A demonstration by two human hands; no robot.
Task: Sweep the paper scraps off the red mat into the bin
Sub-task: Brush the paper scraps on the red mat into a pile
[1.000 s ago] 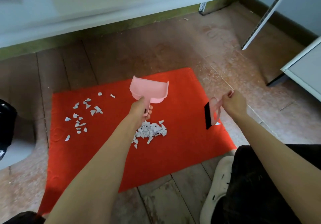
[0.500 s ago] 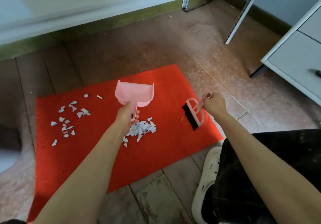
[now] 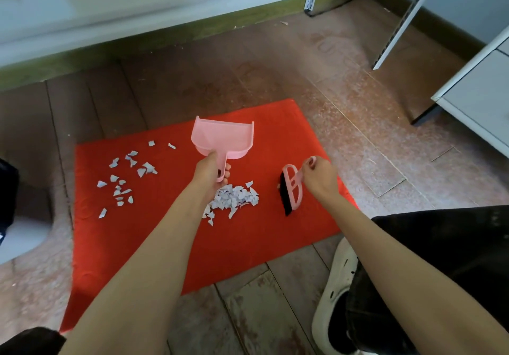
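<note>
Gripping, L hand (image 3: pixel 210 171): fingers curled round the handle of a pink dustpan (image 3: pixel 223 139); pan looks lifted off the mat, mouth pointing away from the person.
R hand (image 3: pixel 321 179): thumb + fingers pinch the top end of a pink brush (image 3: pixel 293 192) handle; brush hangs down, black bristles facing L toward the pile. Can't tell if the bristle tips touch the mat.
Mat (image 3: pixel 165 244): red, flat on a plank floor (image 3: pixel 275 79), under both hands.
Pile (image 3: pixel 239 196): white scraps heaped mid-mat, just below L hand, partly hidden by L wrist; lies between L forearm and brush, near the bristles but apart from them.
Loose scraps (image 3: pixel 124 181): spread over the mat's L part, well apart from the pile; 2 bits lie farther back, nearer the far edge.
Bin (image 3: pixel 22 240): at L frame edge, off the mat; dark liner over a pale body, mostly cut off.
Shoe (image 3: pixel 334 294): white, on the floor near the mat's near R corner; dark trouser leg (image 3: pixel 440 272) beside it.
Furniture: white desk (image 3: pixel 137 10) edge across the top; white drawer unit (image 3: pixel 476 98) at R.
</note>
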